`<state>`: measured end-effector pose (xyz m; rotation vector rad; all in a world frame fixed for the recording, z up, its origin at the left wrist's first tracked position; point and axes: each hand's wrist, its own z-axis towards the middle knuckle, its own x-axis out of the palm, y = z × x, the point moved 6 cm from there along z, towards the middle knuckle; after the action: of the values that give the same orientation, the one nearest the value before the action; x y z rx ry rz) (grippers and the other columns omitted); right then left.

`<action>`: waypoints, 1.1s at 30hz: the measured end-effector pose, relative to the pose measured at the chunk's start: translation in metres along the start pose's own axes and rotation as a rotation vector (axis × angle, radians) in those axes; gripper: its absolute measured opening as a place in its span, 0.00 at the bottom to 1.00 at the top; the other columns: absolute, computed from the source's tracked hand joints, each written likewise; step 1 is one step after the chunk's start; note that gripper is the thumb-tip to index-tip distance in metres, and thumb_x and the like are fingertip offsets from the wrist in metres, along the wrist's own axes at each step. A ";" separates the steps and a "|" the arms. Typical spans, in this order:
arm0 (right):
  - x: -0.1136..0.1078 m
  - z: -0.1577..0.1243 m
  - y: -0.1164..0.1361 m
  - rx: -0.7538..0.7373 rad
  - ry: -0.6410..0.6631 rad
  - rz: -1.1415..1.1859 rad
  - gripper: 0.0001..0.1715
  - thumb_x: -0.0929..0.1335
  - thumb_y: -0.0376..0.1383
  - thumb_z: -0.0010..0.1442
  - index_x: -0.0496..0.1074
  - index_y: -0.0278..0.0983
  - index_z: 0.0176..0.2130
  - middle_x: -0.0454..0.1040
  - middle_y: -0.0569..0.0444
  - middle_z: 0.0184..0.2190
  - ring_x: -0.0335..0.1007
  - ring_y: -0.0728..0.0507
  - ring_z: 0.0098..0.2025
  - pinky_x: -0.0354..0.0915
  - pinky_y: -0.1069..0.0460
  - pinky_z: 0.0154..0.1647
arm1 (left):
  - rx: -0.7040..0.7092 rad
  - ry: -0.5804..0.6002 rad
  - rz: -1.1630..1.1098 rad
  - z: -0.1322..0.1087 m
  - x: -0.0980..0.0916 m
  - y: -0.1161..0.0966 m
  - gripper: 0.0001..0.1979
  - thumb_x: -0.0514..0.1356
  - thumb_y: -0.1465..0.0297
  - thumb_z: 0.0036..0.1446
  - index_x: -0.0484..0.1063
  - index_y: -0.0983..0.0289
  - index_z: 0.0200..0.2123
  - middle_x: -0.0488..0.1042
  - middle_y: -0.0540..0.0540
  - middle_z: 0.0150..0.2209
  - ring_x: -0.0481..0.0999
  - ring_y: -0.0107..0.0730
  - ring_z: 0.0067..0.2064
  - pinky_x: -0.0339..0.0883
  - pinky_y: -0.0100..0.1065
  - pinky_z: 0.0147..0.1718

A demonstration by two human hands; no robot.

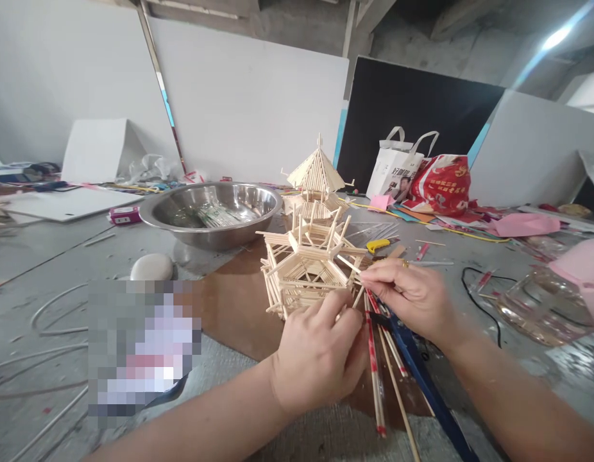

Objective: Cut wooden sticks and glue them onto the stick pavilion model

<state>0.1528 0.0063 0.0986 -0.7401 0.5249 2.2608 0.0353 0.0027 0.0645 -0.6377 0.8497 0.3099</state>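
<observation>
A many-sided frame of thin wooden sticks (297,296) stands on a brown sheet, with short sticks rising from its top. My left hand (321,350) is closed at its front right edge, fingers curled against the frame; the fingertips are partly hidden. Between the thumb and fingers of my right hand (417,298) is a thin wooden stick (349,264), pinched at one end. Its other end reaches the frame's upper right side. Just behind stands a stick pavilion (317,172) with a pointed roof.
A steel basin (213,231) with thin sticks inside is at the left. Under my right arm lie a blue-handled tool (429,385) and red-marked stick bundles (374,378). A yellow cutter (378,245), glass jar (542,301), white round object (151,267) and bags (441,185) stand around.
</observation>
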 end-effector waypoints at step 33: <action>0.018 -0.002 -0.005 -0.014 -0.006 0.082 0.06 0.65 0.30 0.53 0.69 0.37 0.34 0.74 0.54 0.30 0.71 0.51 0.32 0.66 0.56 0.33 | 0.059 0.053 0.445 0.001 0.017 0.011 0.09 0.43 0.67 0.55 0.60 0.62 0.32 0.65 0.56 0.42 0.69 0.31 0.29 0.62 0.31 0.19</action>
<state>0.1460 0.0176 0.0846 -0.7309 0.5457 2.3437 0.0406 0.0120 0.0472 -0.3981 1.0463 0.6695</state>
